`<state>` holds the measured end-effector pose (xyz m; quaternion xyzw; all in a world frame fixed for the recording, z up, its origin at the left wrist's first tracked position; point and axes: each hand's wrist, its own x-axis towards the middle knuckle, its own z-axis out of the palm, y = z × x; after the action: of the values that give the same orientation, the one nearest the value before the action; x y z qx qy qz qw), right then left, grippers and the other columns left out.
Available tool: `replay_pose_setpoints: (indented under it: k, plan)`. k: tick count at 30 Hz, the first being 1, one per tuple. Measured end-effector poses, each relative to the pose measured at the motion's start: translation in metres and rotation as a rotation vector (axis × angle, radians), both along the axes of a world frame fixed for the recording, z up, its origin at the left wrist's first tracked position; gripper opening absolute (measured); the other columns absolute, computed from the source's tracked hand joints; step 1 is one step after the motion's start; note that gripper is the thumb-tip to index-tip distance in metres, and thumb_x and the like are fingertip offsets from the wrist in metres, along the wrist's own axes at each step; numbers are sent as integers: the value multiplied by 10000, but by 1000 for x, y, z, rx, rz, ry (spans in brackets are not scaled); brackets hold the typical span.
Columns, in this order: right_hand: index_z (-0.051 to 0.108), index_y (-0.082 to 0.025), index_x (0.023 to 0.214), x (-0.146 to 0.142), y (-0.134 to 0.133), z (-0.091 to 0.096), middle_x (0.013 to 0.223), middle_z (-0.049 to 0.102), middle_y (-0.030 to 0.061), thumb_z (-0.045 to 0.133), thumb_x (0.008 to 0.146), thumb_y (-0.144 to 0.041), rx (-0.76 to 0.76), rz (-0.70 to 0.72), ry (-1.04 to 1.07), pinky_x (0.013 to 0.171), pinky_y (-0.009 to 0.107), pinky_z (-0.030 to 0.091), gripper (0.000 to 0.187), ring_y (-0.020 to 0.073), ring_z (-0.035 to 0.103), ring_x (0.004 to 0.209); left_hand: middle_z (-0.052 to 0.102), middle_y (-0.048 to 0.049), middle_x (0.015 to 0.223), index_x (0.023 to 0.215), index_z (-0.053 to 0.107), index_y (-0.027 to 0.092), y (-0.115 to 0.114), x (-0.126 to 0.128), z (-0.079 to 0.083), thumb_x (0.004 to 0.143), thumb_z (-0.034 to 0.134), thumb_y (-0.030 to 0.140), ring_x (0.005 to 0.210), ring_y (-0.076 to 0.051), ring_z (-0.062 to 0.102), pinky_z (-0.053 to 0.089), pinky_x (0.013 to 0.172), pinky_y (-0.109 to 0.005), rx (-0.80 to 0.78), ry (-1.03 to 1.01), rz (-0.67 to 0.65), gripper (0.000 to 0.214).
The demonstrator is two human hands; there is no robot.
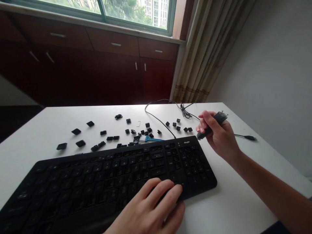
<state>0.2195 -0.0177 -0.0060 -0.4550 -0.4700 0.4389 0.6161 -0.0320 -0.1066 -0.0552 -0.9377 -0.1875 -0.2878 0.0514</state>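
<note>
Fingers [159, 191] of the left hand [148, 211] lay flat and slightly spread on the near edge of the black keyboard [97, 175], gripping nothing. At the keyboard's far right corner, the right hand [219, 136] was closed around a dark tool [214, 122], perhaps a key puller. Farther back, loose keycaps [76, 131] and a blue brush [152, 139] lay on the white table [243, 201].

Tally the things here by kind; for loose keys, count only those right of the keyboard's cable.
Keyboard: 1
Blue brush: 1
Black tool in the right hand: 1
Loose keys on that side: 6
Total: 9
</note>
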Motion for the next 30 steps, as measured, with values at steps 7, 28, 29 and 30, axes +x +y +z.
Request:
replay_pose_setpoints:
  k: [7, 28, 29, 30]
  plan:
    - [318, -209, 503, -24, 2, 7, 445, 233, -83, 703, 886, -408, -80, 116, 255, 345, 245, 169, 578, 61, 219, 361, 688, -71, 1150, 982, 710, 178, 3, 2, -7, 896, 655, 200, 985, -234, 629, 551, 838, -382, 16, -12, -30, 104]
    - [423, -205, 506, -23, -11, -32, 438, 302, -60, 620, 962, -324, 16, 226, -4, 399, 305, 165, 512, 83, 262, 389, 694, -72, 1087, 974, 713, 170, 5, 1, -1, 874, 659, 200, 908, -232, 638, 574, 774, -381, 8, -15, -45, 118]
    - [425, -205, 510, -23, -11, -33, 439, 300, -61, 626, 958, -328, 7, 229, -6, 399, 304, 164, 507, 84, 261, 391, 696, -70, 1084, 973, 714, 169, 5, 1, 0, 871, 660, 194, 906, -231, 639, 575, 772, -379, 7, -18, -45, 118]
    - [428, -204, 511, -23, -11, -33, 439, 301, -61, 629, 956, -329, -2, 236, -5, 399, 303, 164, 504, 83, 260, 392, 697, -70, 1081, 974, 715, 168, 4, 1, 0, 870, 661, 190, 904, -230, 639, 576, 770, -378, 6, -20, -44, 119]
